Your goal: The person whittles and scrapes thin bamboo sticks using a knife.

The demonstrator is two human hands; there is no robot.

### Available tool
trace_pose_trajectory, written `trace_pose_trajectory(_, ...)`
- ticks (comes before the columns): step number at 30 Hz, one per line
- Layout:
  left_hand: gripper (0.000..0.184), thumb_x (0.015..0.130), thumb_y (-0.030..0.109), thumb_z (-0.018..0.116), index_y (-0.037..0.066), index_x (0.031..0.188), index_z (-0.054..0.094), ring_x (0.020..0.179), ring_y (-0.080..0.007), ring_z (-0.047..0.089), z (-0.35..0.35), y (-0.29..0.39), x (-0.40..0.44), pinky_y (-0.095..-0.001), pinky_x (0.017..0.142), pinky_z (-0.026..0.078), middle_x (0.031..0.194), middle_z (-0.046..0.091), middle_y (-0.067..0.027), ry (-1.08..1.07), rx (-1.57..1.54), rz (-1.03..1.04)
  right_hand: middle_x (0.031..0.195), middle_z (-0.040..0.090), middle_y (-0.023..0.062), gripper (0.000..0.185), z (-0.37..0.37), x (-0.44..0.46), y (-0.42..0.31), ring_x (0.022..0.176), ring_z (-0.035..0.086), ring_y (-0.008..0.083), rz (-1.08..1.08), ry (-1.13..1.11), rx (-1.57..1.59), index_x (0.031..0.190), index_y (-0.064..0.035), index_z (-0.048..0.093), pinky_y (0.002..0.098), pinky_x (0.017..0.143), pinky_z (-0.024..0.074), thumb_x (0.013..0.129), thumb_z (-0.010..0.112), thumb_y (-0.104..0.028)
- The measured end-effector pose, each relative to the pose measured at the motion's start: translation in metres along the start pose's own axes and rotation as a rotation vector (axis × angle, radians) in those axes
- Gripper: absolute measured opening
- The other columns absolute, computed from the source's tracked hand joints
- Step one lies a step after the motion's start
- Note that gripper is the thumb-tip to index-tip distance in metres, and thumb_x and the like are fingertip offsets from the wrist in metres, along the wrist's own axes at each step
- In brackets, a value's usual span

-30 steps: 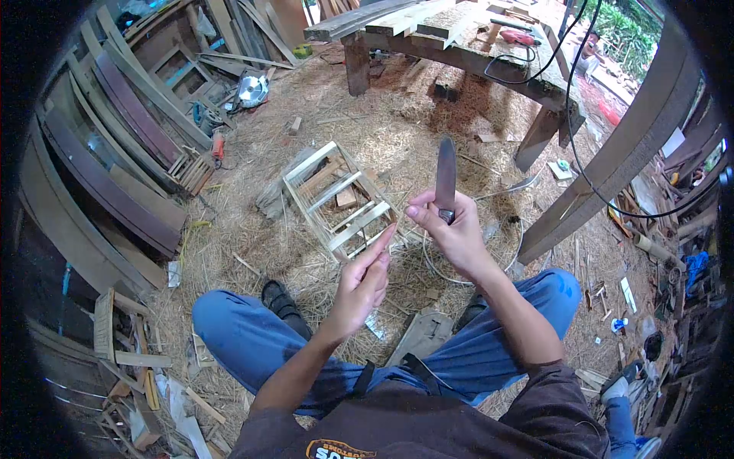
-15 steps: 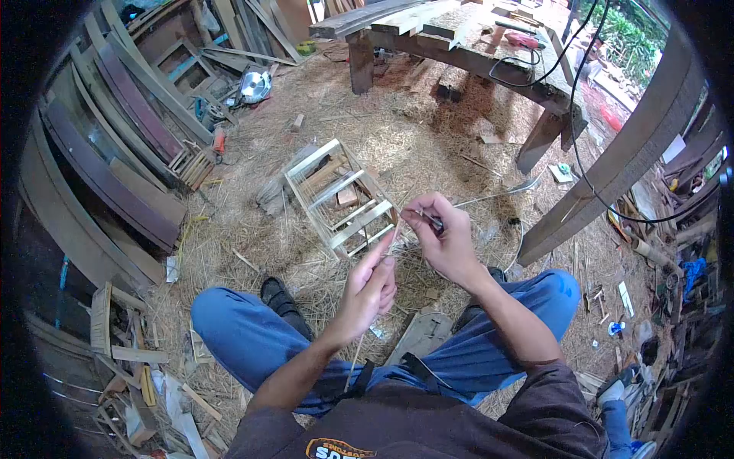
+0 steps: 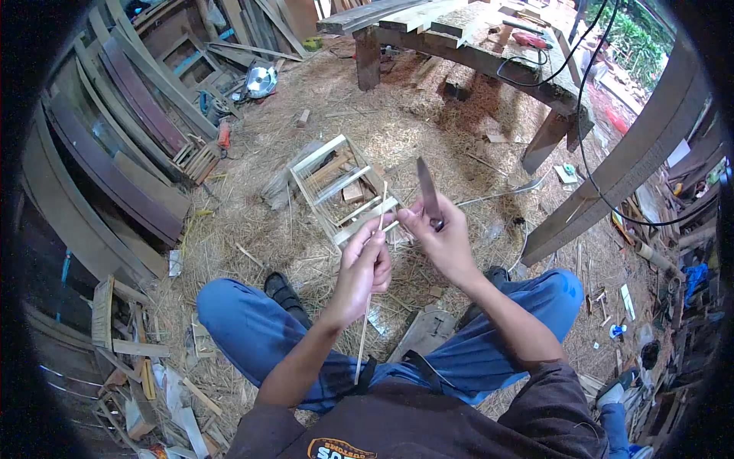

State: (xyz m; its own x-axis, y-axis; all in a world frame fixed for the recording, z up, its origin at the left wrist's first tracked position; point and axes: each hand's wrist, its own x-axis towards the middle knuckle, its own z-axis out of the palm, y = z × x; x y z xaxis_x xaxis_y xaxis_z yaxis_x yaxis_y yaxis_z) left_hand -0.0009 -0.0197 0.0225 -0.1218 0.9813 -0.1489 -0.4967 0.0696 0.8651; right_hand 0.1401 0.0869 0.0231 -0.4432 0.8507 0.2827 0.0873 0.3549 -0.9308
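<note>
My left hand (image 3: 365, 264) is closed on a thin pale strip (image 3: 362, 340), which sticks up past the fingertips and hangs down below the palm toward my lap. My right hand (image 3: 446, 239) grips a knife (image 3: 427, 187) by its handle, the broad blade pointing up and slightly left. The fingertips of both hands are close to each other in front of my knees. Just beyond them a small slatted wooden frame (image 3: 308, 163) lies on the straw-covered floor, with wood blocks (image 3: 353, 191) showing inside it.
A rough wooden workbench (image 3: 478, 47) stands ahead, a red tool (image 3: 531, 40) on top. A black cable hangs at the right beside a slanted post (image 3: 612, 168). Boards (image 3: 138, 99) lean at the left near a circular saw (image 3: 261, 79). A person's leg (image 3: 614, 419) shows at lower right.
The knife blade, upright and then turned out of clear sight, now shows again, tilted left. The strip in my left hand now stands more upright, and my hands have drawn slightly apart.
</note>
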Motion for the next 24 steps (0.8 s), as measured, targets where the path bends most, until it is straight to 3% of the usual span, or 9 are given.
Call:
trace_pose_trajectory(5,0.019,0.109,0.026,0.047,0.009,0.116,0.050,0.050,-0.0048,0.035,0.002,-0.007,0.000,-0.0225,0.045,0.025,0.064,0.042,0.0042,-0.001,0.250,-0.005,0.076,0.056,-0.0053,0.026,-0.006,0.009,-0.008,0.067,0.044,0.0045,-0.017,-0.014,0.126,0.103,-0.0011,0.068,0.0246,0.059,0.0370,0.095,0.074,-0.025)
trace_pose_trajectory(8,0.016,0.108,0.024,0.050,0.010,0.117,0.047,0.053,-0.0047,0.037,-0.002,-0.024,0.004,-0.0228,0.046,0.028,0.066,0.046,0.0025,-0.057,0.456,0.138,0.071,0.056,-0.0047,0.025,-0.015,0.008,-0.004,0.066,0.044,0.0046,0.006,-0.096,0.062,0.098,-0.0016,0.070,0.0254,0.059,0.0365,0.094,0.074,-0.026)
trace_pose_trajectory(9,0.016,0.108,0.023,0.049,0.009,0.115,0.050,0.058,-0.0057,0.046,-0.007,-0.027,0.007,-0.0218,0.052,0.035,0.070,0.051,0.0005,-0.067,0.487,0.152,0.069,0.056,-0.0044,0.024,-0.017,0.009,-0.003,0.066,0.044,0.0047,0.010,-0.126,0.022,0.096,-0.0017,0.071,0.0256,0.058,0.0364,0.094,0.074,-0.025)
trace_pose_trajectory(12,0.018,0.106,0.021,0.053,0.006,0.114,0.058,0.068,-0.0104,0.056,-0.014,-0.034,0.012,-0.0242,0.061,0.044,0.078,0.057,-0.0044,-0.009,0.591,0.324,0.065,0.053,-0.0036,0.025,-0.023,0.008,-0.010,0.063,0.043,0.0054,0.000,-0.134,-0.044,0.089,-0.0014,0.071,0.0264,0.056,0.0356,0.093,0.075,-0.026)
trace_pose_trajectory(15,0.017,0.100,0.018,0.061,0.004,0.109,0.068,0.088,-0.0200,0.062,-0.017,-0.022,0.010,-0.0353,0.083,0.048,0.090,0.064,-0.0089,0.172,1.084,0.577,0.064,0.053,-0.0026,0.027,-0.028,0.008,-0.011,0.061,0.043,0.0063,0.042,-0.173,-0.141,0.087,0.0003,0.070,0.0275,0.054,0.0356,0.092,0.076,-0.025)
trace_pose_trajectory(18,0.017,0.095,0.015,0.067,0.006,0.108,0.072,0.115,-0.0300,0.057,-0.019,-0.011,0.010,-0.0459,0.104,0.039,0.112,0.066,-0.0127,0.293,1.294,0.684,0.063,0.053,-0.0020,0.027,-0.024,0.005,0.003,0.061,0.044,0.0066,-0.014,-0.206,-0.112,0.086,0.0004,0.070,0.0286,0.054,0.0360,0.092,0.076,-0.025)
trace_pose_trajectory(21,0.016,0.093,0.016,0.068,0.011,0.108,0.073,0.137,-0.0354,0.043,-0.023,-0.009,0.011,-0.0506,0.114,0.028,0.134,0.058,-0.0145,0.386,1.354,0.843,0.064,0.053,-0.0027,0.026,-0.022,0.001,0.006,0.061,0.044,0.0059,0.057,-0.271,-0.161,0.087,0.0000,0.070,0.0291,0.055,0.0372,0.092,0.076,-0.025)
trace_pose_trajectory(24,0.027,0.091,0.014,0.070,0.014,0.119,0.070,0.144,-0.0395,0.033,-0.020,-0.005,0.009,-0.0529,0.119,0.021,0.145,0.048,-0.0180,0.437,1.435,0.906,0.073,0.060,-0.0043,0.023,-0.020,0.001,-0.002,0.062,0.047,0.0030,0.135,-0.421,-0.096,0.090,-0.0025,0.070,0.0241,0.056,0.0382,0.091,0.078,-0.024)
